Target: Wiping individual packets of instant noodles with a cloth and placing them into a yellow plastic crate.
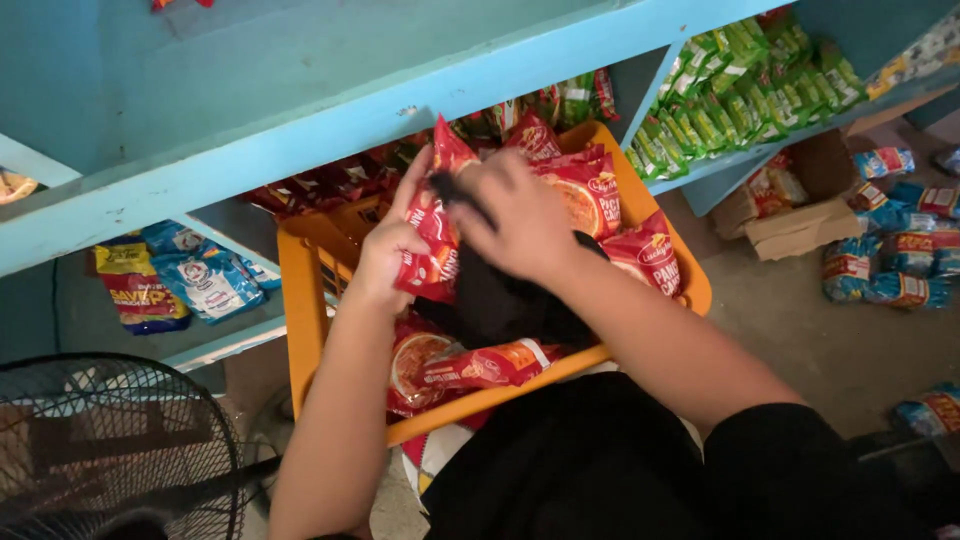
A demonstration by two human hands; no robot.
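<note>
My left hand [388,252] grips a red noodle packet [432,225] upright over an orange plastic basket [300,300]. My right hand [520,215] holds a black cloth [505,300] against the packet's top; the cloth hangs down into the basket. More red noodle packets [590,195] stand at the basket's far side, and others [470,365] lie flat near its front edge. The basket rests on my lap, in front of a light blue shelf [300,120].
Green packets [740,95] fill the upper right shelf. Blue and yellow bags [170,275] lie on the lower left shelf. A cardboard box [800,215] and blue-red packets [900,260] lie on the floor at right. A black fan grille [110,450] stands at lower left.
</note>
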